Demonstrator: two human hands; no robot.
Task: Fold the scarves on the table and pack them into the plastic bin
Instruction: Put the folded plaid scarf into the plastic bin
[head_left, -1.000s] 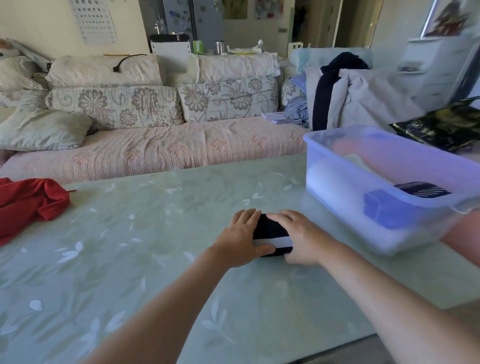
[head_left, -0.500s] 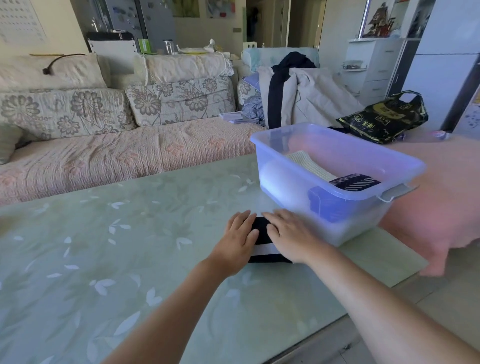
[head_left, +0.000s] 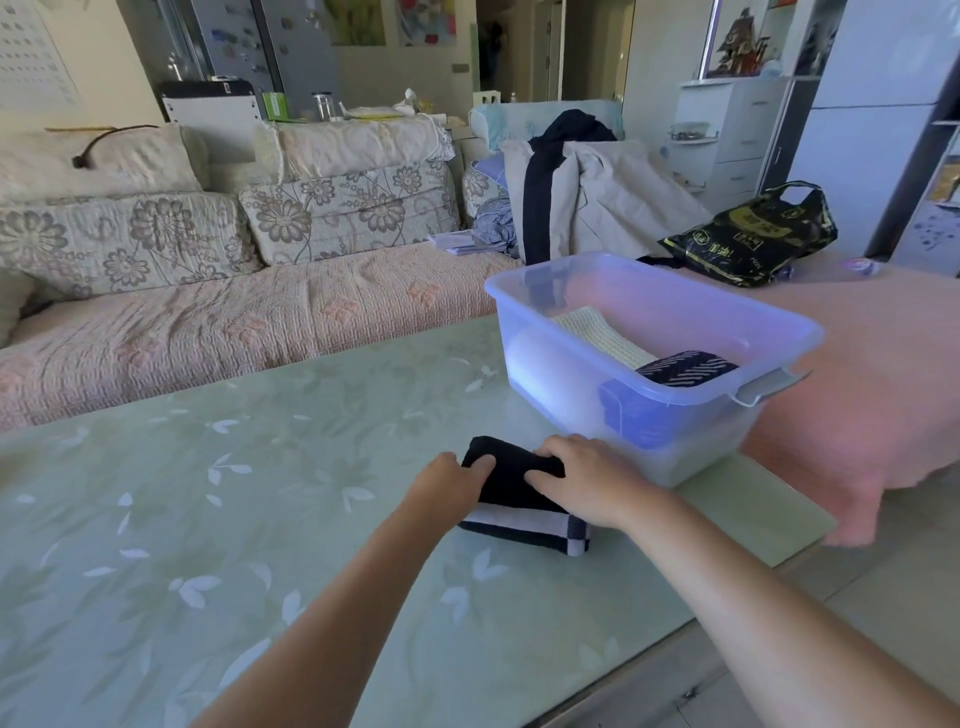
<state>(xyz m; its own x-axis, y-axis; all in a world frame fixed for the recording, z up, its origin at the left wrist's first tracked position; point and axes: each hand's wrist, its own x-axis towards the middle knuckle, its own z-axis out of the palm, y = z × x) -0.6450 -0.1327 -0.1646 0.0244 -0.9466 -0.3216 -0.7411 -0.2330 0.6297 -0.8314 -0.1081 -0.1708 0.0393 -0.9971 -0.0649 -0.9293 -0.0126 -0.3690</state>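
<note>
Holds a folded black knitted scarf with a white stripe (head_left: 519, 501) down on the pale green glass-topped bench (head_left: 260, 493), gripped from both ends. Left grip (head_left: 449, 488) curled over its left edge, right grip (head_left: 592, 483) curled over its right edge, thumbs on top. Seems to run long axis left to right, between the grips. Sits just beside the near wall of the translucent blue plastic bin (head_left: 566, 384), ahead and to the right, nearer the right grip. In that bin: a cream knitted scarf (head_left: 602, 338) and a dark striped scarf (head_left: 685, 366). Probably calls for a lift up and rightward over the rim.
</note>
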